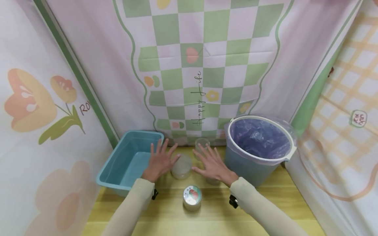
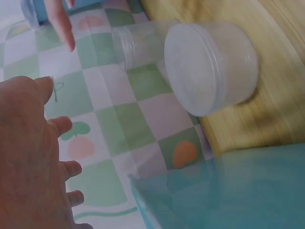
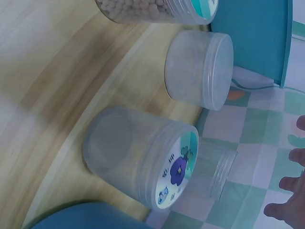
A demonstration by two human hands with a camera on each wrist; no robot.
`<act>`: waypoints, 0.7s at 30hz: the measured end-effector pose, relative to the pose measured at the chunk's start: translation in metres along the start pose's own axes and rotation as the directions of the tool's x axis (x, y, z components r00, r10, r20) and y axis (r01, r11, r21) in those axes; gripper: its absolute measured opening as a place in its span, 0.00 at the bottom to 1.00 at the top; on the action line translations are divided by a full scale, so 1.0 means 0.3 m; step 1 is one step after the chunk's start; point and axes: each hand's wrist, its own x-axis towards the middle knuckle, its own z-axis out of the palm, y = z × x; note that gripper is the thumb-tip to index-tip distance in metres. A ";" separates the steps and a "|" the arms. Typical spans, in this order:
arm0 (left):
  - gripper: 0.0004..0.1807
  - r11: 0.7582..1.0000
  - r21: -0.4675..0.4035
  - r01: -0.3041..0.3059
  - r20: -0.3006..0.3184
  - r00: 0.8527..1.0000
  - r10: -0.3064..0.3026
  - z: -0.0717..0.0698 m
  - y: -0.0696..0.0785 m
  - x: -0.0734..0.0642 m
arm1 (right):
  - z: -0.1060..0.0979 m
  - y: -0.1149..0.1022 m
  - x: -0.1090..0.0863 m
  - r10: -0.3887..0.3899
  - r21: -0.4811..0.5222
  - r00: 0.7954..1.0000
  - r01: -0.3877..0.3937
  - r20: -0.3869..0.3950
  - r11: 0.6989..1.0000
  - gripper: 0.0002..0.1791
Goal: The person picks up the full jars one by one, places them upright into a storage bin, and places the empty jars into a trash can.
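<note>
Pale sleeves, nearest; left hand and right hand, fingers spread, holding nothing. Cloudy jar stands between the hands, left of and behind the near bead jar: likely light, stiff, slightly slippery; best gripped round its side, below the lid.

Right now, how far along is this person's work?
Already done, it seems: the bead-filled jar is lidded, and the bin has its liner. In hand: nothing; the left hand and right hand are spread, holding no jar. Possibly left: the flower-lidded jar and plain-lidded jar look empty, so filling or sorting them may remain.
</note>
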 end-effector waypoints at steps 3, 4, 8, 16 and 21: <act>0.35 1.000 -0.011 0.010 -0.005 1.000 -0.010 -0.018 -0.026 -0.007 | 0.004 -0.009 -0.001 -0.013 -0.001 1.000 0.013 0.006 1.000 0.46; 0.35 1.000 -0.020 0.019 0.000 1.000 -0.019 -0.025 -0.037 -0.009 | 0.005 -0.012 -0.001 -0.014 -0.004 1.000 0.014 0.010 1.000 0.46; 0.34 0.998 -0.046 0.047 -0.011 0.999 -0.048 -0.041 -0.101 -0.019 | 0.007 -0.025 -0.003 -0.013 -0.006 1.000 0.013 0.028 1.000 0.47; 0.35 0.989 -0.124 0.085 0.002 0.996 -0.086 -0.051 -0.195 -0.061 | 0.024 -0.060 -0.016 -0.023 0.019 0.999 0.022 0.034 1.000 0.47; 0.35 0.981 -0.158 0.117 0.006 0.993 -0.117 -0.048 -0.232 -0.086 | 0.043 -0.077 -0.028 -0.034 0.045 0.999 0.032 0.040 0.998 0.48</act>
